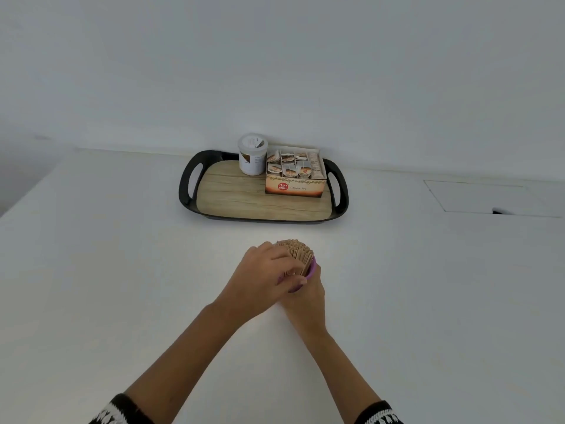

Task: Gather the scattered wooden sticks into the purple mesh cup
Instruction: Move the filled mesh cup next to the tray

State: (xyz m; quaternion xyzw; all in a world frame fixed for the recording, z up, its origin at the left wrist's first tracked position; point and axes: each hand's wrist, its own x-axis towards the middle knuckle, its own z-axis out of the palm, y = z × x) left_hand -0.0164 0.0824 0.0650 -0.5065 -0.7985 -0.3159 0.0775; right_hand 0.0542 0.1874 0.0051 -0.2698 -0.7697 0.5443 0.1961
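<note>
On the white table (122,270), near its middle, the left hand (263,276) was curled over a dense bundle of wooden sticks (298,254) standing in the purple mesh cup (310,270). The right hand (305,293) was wrapped around the cup's near side. A black-rimmed tray (189,179) sat farther back.

Both hands (265,275) together, fingers (295,278) curled.

Sticks (296,251) stand in the cup (309,272), before a tray (189,191) bearing a jar (252,154) left of a box (295,179).
</note>
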